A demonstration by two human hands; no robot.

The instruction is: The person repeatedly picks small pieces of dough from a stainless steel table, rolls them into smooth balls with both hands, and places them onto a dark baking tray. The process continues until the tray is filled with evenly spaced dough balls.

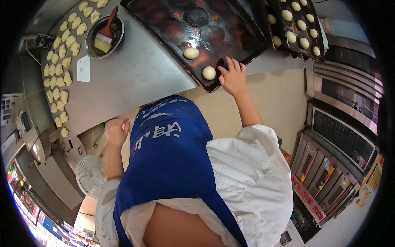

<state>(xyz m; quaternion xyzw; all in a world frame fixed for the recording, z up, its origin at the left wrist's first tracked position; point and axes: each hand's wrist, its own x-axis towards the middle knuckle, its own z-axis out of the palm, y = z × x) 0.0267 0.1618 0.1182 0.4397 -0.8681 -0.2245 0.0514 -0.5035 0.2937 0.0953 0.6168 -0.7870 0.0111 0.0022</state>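
My right hand (233, 77) reaches over the near right corner of a dark, greasy baking tray (213, 89), its fingers spread. A smooth round dough ball (209, 73) sits just left of those fingertips, apart from them. Farther in on the tray lies a second dough ball (191, 53). Whether the palm touches the tray's rim is hard to see. My left hand (118, 132) hangs beside the blue apron (172, 151), below the table's front edge, with its fingers curled and nothing visible in them.
Rows of rough dough pieces (62, 51) line the left of the steel table (123, 83). A metal bowl (89, 46) holds a pastry brush (106, 35); a white card (83, 69) lies nearby. Trays of dough balls (301, 26) stand right. A white fan (90, 174) is lower left.
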